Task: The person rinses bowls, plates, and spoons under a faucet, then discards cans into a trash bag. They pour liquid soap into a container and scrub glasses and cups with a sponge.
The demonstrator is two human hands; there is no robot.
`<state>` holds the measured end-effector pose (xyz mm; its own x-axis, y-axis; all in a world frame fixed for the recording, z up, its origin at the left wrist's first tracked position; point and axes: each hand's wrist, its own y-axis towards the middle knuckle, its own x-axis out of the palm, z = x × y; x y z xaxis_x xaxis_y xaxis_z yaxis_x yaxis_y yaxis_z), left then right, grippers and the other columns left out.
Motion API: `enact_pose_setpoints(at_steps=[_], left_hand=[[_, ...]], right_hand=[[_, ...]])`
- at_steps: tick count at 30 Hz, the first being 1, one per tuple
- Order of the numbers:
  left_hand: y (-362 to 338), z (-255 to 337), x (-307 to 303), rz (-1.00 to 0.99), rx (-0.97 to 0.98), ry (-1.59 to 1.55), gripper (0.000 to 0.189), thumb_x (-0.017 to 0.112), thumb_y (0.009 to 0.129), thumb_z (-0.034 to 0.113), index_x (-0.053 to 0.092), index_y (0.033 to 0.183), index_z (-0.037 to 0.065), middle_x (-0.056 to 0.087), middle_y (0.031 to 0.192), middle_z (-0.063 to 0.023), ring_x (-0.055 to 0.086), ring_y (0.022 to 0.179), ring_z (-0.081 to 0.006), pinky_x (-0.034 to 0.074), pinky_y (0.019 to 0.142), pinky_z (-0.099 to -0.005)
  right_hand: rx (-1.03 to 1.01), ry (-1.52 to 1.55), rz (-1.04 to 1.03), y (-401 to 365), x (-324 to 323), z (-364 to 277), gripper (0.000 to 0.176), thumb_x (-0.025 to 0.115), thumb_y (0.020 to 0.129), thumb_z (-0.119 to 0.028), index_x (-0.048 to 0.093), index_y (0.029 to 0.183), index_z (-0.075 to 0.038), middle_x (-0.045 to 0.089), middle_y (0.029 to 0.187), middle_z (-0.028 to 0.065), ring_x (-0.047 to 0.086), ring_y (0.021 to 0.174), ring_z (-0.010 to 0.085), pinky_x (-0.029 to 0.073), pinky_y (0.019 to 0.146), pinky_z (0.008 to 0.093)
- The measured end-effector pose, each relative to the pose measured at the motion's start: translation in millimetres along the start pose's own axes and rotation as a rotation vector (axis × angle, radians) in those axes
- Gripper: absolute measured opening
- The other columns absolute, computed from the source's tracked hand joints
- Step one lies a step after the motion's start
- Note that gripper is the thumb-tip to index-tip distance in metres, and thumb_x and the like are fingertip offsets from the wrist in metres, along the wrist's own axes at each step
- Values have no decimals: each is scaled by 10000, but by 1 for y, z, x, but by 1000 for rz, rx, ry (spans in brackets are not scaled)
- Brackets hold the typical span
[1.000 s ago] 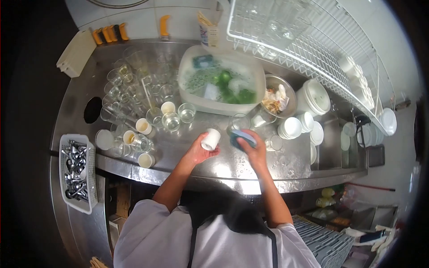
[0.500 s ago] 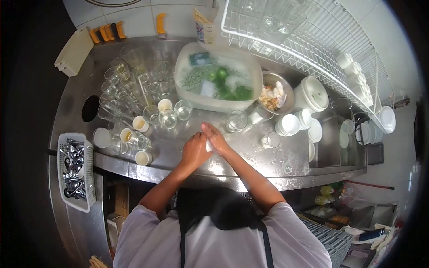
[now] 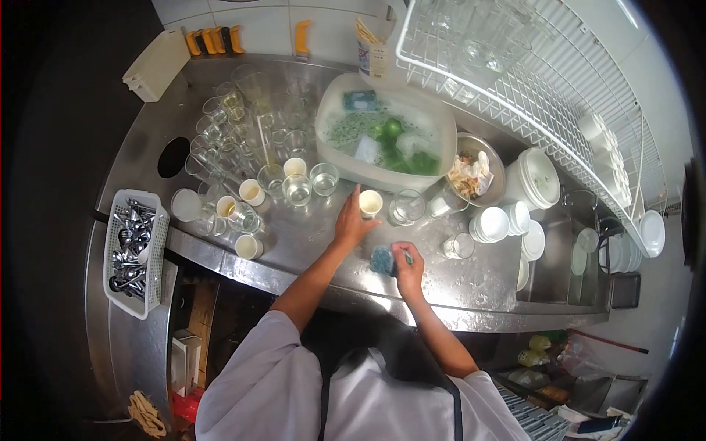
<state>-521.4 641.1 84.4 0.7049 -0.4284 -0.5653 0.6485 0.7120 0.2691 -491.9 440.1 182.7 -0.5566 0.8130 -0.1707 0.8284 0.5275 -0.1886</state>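
Note:
My left hand (image 3: 354, 220) is spread beside a white cup (image 3: 370, 203) on the steel counter (image 3: 323, 257), thumb and fingers around its near left side. Whether the palm presses on the cup is hard to tell. To the right and closer to me, my right hand (image 3: 408, 266) pinches a blue-green scouring sponge (image 3: 382, 260). Just beyond the cup stands a big translucent basin (image 3: 346, 167) of soapy water with green items inside. A clear glass (image 3: 407, 207) is right of the cup, and another (image 3: 324, 178) is left of it.
Many glasses (image 3: 243, 140) crowd the left side, with several white cups (image 3: 249, 247) near them. A basket of cutlery (image 3: 132, 257) sits at far left. Right are a bowl of food scraps (image 3: 474, 173), stacked white bowls (image 3: 490, 224), a sink (image 3: 548, 257) and a wire rack (image 3: 500, 88) overhead.
My hands were together and have moved apart. The left is now at a white cup, and the blue-green sponge shows in the right. The view has shifted, so the counter items appear further right.

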Motion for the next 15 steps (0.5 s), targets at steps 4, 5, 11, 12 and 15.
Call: enact_pose_setpoints(at_steps=[4,5,11,12,15], left_hand=[[16,34,-52,-156,-193,328,1005,850,777,341,289,1558,48,684,1120,-219,679,1016,-350,530,834,-458],[20,43,-68,-183,-327,332,931,823,807,339,326,1535,43,694,1072,-209,691,972,-353,537,792,-459],[33,6,-77,-27,-336,435,525,749,870,332,571,1277,51,702,985,-194,705,856,-389,552,728,-496],[32,7,-78,24,-297,442,466,755,866,334,617,1207,47,700,976,-190,703,866,-389,552,740,-496],[12,12,-78,88,-235,444,440,782,846,329,638,1163,60,691,1041,-203,706,889,-358,564,750,-470]], right_hand=[[26,2,13,-8,-20,20,266,668,981,-276,684,1006,-12,687,949,51,589,929,143,447,892,287],[60,32,25,-10,-24,23,270,669,979,-284,687,1007,-16,686,949,48,588,928,142,445,893,284],[277,418,9,-11,-29,27,348,641,1005,-359,673,1074,-19,675,966,60,620,918,159,473,883,304],[317,498,-4,-10,-29,21,355,628,1011,-362,665,1097,-20,680,984,69,632,929,174,484,891,322],[473,705,-88,-8,-27,10,426,571,1034,-387,614,1246,-20,698,1114,128,669,1049,253,521,951,404]])
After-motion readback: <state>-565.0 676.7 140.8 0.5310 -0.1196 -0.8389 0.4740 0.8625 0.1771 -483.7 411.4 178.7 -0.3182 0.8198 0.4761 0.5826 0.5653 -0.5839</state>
